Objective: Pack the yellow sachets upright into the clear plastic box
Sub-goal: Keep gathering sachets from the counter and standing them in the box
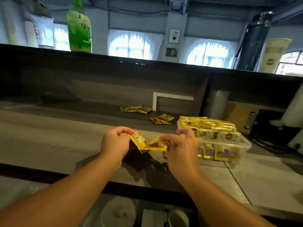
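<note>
My left hand (115, 142) pinches a yellow sachet (137, 139) with a barcode side showing, held above the grey counter. My right hand (181, 148) grips a second yellow sachet (158, 145), which overlaps the first one's lower end. Just right of my right hand stands the clear plastic box (246, 143), packed with several yellow sachets standing upright in rows. Two small heaps of loose sachets lie farther back on the counter, one (136, 109) near a white bracket and one (162, 119) closer to the box.
A raised dark ledge runs across the back with a green tea bottle (79, 28) on it and a black flask (253, 41) at the right. Right of the box are a brown clipboard (241, 117) and dark equipment. Cups sit below the counter's front edge.
</note>
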Action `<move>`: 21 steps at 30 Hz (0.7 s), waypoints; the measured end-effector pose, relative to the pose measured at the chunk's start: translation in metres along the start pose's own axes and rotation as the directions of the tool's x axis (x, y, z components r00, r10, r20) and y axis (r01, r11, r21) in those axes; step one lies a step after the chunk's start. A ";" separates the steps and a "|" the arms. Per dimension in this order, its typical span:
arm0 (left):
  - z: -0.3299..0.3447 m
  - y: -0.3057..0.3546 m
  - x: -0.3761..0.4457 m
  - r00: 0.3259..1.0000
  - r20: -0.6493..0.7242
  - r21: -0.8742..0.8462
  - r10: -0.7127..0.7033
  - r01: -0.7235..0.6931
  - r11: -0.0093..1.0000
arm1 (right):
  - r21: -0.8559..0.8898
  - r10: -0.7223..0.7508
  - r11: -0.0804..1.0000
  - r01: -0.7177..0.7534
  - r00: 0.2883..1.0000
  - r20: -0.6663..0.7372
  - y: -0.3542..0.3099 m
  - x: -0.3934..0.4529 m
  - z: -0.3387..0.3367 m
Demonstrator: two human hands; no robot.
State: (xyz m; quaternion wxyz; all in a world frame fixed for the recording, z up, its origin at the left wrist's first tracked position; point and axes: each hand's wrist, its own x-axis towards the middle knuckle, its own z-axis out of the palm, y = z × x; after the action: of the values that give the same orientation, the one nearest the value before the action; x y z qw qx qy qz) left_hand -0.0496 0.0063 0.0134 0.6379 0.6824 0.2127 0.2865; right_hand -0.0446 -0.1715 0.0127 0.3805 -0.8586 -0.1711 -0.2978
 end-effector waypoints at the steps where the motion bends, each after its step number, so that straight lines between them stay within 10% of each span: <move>1: -0.002 -0.002 -0.008 0.998 0.021 -0.046 -0.053 0.054 0.997 | 0.113 0.067 0.991 -0.069 0.997 0.023 0.005 -0.006 -0.009; 8: -0.008 0.008 -0.068 0.951 0.228 -0.300 -0.208 0.272 0.915 | 0.367 0.387 0.824 -0.432 0.902 0.193 0.017 -0.040 -0.068; 12: -0.010 0.012 -0.081 0.915 0.326 -0.428 -0.235 0.365 0.827 | 0.564 0.547 0.555 -0.611 0.779 0.306 0.022 -0.043 -0.084; 21: -0.021 0.007 -0.080 0.901 0.383 -0.395 -0.205 0.360 0.845 | 0.693 0.514 0.352 -0.629 0.749 0.418 0.018 -0.051 -0.103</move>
State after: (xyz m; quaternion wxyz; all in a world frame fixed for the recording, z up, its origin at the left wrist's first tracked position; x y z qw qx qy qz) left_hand -0.1240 -0.0308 0.0113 0.8419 0.5113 0.1302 0.1128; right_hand -0.1135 -0.2646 0.0249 0.7911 -0.6114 0.0007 0.0199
